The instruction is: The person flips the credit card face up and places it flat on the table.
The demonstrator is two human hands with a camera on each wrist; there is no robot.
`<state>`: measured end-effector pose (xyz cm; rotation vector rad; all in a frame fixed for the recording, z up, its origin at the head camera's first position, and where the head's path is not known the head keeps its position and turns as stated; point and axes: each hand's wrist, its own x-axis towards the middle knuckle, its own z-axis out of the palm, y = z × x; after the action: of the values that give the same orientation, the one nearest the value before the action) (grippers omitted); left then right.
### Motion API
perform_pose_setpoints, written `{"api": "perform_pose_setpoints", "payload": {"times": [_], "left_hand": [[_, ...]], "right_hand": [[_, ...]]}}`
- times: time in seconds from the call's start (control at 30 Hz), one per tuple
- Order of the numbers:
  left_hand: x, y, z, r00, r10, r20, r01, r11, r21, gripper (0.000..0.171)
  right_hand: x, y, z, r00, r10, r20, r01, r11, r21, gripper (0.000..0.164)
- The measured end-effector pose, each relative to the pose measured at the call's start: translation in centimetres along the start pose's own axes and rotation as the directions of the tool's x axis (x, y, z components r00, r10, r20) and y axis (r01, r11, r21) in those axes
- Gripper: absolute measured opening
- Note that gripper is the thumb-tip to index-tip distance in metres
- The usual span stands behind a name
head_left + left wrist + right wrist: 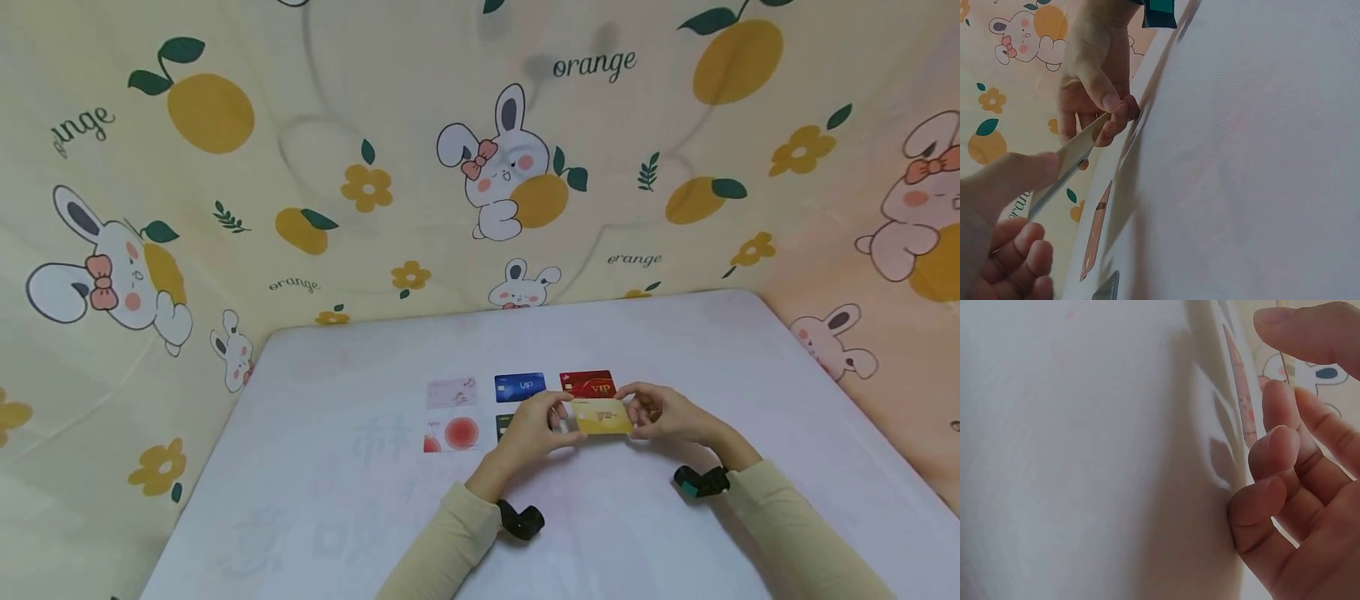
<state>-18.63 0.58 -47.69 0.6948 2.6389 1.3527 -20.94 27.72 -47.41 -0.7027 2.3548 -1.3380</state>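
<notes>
A gold card [602, 417] is held by both hands above the table, its front facing up with a small chip at the upper left. My left hand [531, 423] pinches its left end between thumb and fingers, and my right hand [663, 414] pinches the right end. In the left wrist view the card [1071, 156] appears nearly edge-on and tilted. Just behind it on the table lies a red VIP card [587, 382]. A dark green card [505, 427] is mostly hidden behind my left hand.
Left of the hands, a blue VIP card [519, 387], a pale pink card [452, 392] and a white card with red circles [460, 434] lie flat on the white table [337, 517]. A patterned curtain [420, 100] rises behind the far edge. Each wrist carries a black camera.
</notes>
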Motion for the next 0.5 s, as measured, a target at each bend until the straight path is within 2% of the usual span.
{"api": "perform_pose_setpoints", "payload": {"times": [0.1,0.2,0.37,0.5], "left_hand": [[0.04,0.12,0.09,0.999,-0.046,0.024,0.045,0.999,0.027,0.058],[0.04,0.26,0.19,0.996,-0.085,0.037,0.081,0.992,0.093,0.058],[0.03,0.29,0.41,0.987,-0.155,0.041,0.147,0.975,0.166,0.056],[0.13,0.22,0.6,0.981,-0.187,0.041,0.176,0.964,0.198,0.054]], "right_hand": [[-0.1,0.15,-0.14,1.0,0.001,0.011,-0.001,1.0,-0.015,0.054],[-0.11,0.23,-0.26,0.999,0.026,0.02,-0.025,0.999,-0.027,0.054],[0.07,0.34,-0.23,0.997,0.08,0.019,-0.078,0.993,-0.09,0.054],[0.17,0.22,-0.02,0.995,0.104,0.006,-0.103,0.988,-0.113,0.054]]}}
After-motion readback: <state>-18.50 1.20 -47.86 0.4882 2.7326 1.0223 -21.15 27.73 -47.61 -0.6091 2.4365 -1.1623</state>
